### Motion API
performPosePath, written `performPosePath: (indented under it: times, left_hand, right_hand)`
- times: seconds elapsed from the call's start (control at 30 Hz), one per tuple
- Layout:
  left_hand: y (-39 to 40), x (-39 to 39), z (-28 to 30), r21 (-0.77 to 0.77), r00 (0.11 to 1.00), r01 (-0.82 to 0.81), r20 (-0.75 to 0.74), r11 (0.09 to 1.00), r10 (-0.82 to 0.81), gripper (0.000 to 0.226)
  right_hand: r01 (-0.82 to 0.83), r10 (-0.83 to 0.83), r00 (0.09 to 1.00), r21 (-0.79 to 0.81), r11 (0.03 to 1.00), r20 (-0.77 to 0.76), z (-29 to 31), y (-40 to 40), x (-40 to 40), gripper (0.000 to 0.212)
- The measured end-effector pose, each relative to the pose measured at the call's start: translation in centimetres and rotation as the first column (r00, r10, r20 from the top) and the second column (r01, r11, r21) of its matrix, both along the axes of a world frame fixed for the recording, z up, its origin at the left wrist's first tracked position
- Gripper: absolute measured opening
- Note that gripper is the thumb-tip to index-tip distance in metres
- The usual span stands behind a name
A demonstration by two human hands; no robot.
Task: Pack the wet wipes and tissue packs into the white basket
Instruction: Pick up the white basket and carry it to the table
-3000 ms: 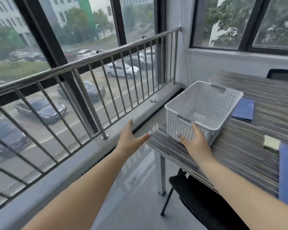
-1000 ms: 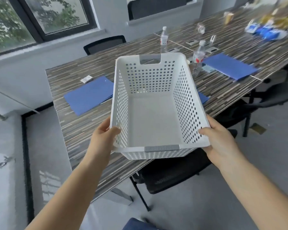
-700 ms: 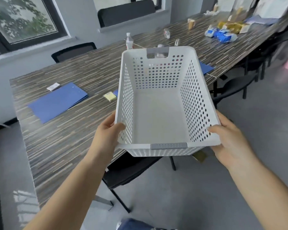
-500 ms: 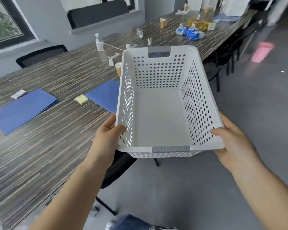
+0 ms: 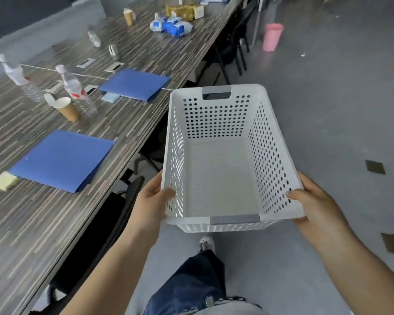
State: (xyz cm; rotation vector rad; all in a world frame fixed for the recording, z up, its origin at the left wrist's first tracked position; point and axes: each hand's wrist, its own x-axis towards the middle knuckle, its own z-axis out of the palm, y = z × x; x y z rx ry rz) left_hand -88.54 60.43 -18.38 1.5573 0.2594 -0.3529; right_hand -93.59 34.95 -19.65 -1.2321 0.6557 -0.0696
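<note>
I hold an empty white perforated basket (image 5: 221,178) in the air over the grey floor, beside the long table. My left hand (image 5: 151,198) grips its near left corner, thumb inside the wall. My right hand (image 5: 314,205) grips the near right corner the same way. Far up the table lie blue-and-white wet wipe packs (image 5: 172,25), and behind them yellow tissue packs (image 5: 183,11).
The striped wooden table (image 5: 43,212) runs along my left with two blue folders (image 5: 63,159), water bottles (image 5: 74,90), a paper cup (image 5: 66,109) and yellow sticky notes (image 5: 4,180). Black chairs (image 5: 105,235) tuck under its edge. A pink bin (image 5: 272,36) stands on the floor ahead.
I lifted the basket off the table end by the window, turned right and walked along the table. The wipe and tissue packs have come closer into view.
</note>
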Motion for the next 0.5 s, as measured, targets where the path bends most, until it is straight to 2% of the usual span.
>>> performPosePath:
  times: [0.13,0.5]
  left_hand:
    - [-3.3,6.0,-1.4,0.039,0.996,0.081,-0.028,0.996,-0.079,0.058]
    - [-12.6,24.7,-1.4,-0.009,0.977,0.214,-0.021,0.977,-0.214,0.062]
  right_hand:
    - [0.045,-0.045,0.999,0.012,0.999,-0.006,-1.2,-3.2,4.3,0.062]
    - [0.215,-0.215,0.977,0.003,0.977,-0.009,-0.8,-11.1,19.2,0.061]
